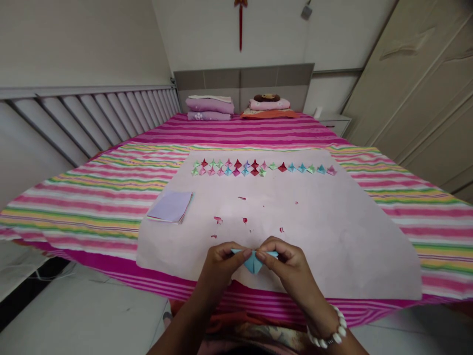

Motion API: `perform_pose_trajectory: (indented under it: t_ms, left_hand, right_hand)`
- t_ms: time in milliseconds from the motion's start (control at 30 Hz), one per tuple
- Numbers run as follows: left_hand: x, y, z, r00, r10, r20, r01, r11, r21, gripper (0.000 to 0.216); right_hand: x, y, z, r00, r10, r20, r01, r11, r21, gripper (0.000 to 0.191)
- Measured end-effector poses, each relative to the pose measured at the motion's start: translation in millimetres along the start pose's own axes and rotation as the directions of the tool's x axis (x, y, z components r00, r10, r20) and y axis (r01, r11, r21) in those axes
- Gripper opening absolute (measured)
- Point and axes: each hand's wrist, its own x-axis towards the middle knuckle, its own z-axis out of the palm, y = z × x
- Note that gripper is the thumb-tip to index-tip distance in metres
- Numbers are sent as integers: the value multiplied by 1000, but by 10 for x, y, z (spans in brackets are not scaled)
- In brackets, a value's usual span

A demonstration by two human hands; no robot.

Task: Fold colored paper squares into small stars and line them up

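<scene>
Between my two hands is a light blue piece of folded origami paper (253,265), its point facing toward me and a crease down its middle. My left hand (224,261) pinches its left side between thumb and fingers. On the other side, my right hand (283,259) pinches the right part, thumb near the centre crease. Both hands are close together over the near edge of the pale sheet (332,236). A stack of square coloured paper (170,206), lilac on top, lies to the left. Farther back stand rows of small folded paper pieces (237,163) in several colours.
Small dark red scraps (218,220) are scattered on the pale sheet. Under it lies a striped bed cover (103,177). Folded purple bedding (210,106) and a pink pile (269,105) rest by the headboard (258,79). A white rail (111,106) runs along the left.
</scene>
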Motion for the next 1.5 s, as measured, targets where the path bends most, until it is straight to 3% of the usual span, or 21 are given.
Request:
perform_pose_trajectory:
  t_ms: [100, 233, 500, 600, 667, 767, 900, 1033, 1167, 1267, 1500]
  left_hand:
    - [15, -3, -20, 1000, 10, -29, -10, 1000, 4, 26]
    - [23, -19, -30, 996, 42, -78, -38, 998, 55, 34]
    - [82, -83, -50, 974, 11, -226, -59, 977, -206, 29]
    - [79, -113, -21, 984, -32, -174, -18, 960, -281, 34]
    - [60, -141, 8, 996, -27, -81, 5, 966, -259, 42]
    - [40, -190, 25, 1000, -11, -15, 9, 991, -132, 24]
    - [62, -217, -35, 999, 38, -23, -39, 999, -37, 18]
    - [85, -194, -107, 991, 103, 82, -98, 993, -67, 16]
    - [86, -208, -116, 987, 30, 160, 11, 967, -253, 30]
    - [98, -242, -107, 981, 1, 195, 66, 938, -340, 27]
    - [132, -312, -113, 983, -43, 177, 101, 935, -339, 29]
  right_hand:
    - [12, 28, -19, 998, 62, 14, -63, 998, 32, 15]
    - [12, 89, -42, 988, 135, -69, -127, 985, 116, 16]
    - [15, 119, -40, 991, 130, -41, -122, 980, 156, 15]
    - [19, 146, -11, 981, 143, -131, -117, 975, 188, 15]
    - [15, 170, 7, 969, 144, -202, -104, 975, 196, 14]
    - [-3, 186, 22, 963, 128, -235, -84, 978, 190, 13]
    - [-24, 137, 20, 987, 108, -122, -82, 977, 199, 17]
    - [-13, 68, 22, 987, 159, -27, -147, 956, 255, 24]
    - [-1, 48, 47, 971, 233, 46, -236, 923, 305, 20]
    - [-12, 54, 68, 961, 261, 93, -277, 893, 355, 19]
    - [-31, 56, 73, 954, 261, 144, -298, 866, 402, 16]
